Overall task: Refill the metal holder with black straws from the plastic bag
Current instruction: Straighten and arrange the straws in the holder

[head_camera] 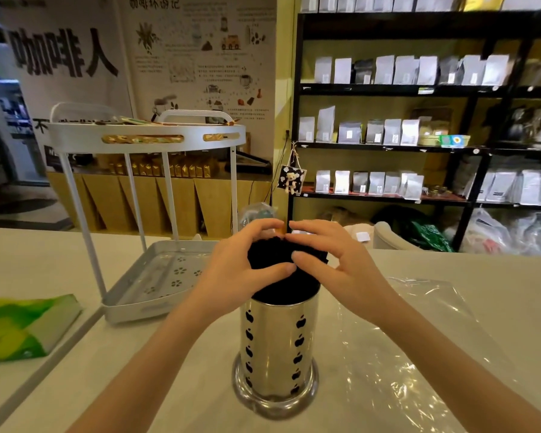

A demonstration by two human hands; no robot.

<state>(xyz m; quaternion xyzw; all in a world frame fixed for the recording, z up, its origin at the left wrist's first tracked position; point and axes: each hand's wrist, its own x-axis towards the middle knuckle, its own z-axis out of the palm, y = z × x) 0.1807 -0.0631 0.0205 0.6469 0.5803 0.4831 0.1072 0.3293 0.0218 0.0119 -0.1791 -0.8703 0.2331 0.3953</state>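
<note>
A shiny metal holder [275,348] with apple-shaped cut-outs stands upright on the pale counter, right in front of me. A thick bundle of black straws [275,256] stands in it and sticks out above its rim. My left hand [241,270] wraps the left side of the bundle, thumb across its front. My right hand [331,260] presses against the right side, fingertips on the straw tops. A clear plastic bag [419,332] lies flat on the counter to the right of the holder.
A white two-tier rack [144,135] stands at the back left, its lower tray [156,276] close to my left hand. A green tissue pack [22,326] lies at the left edge. Dark shelves of pouches [403,132] fill the background beyond the counter.
</note>
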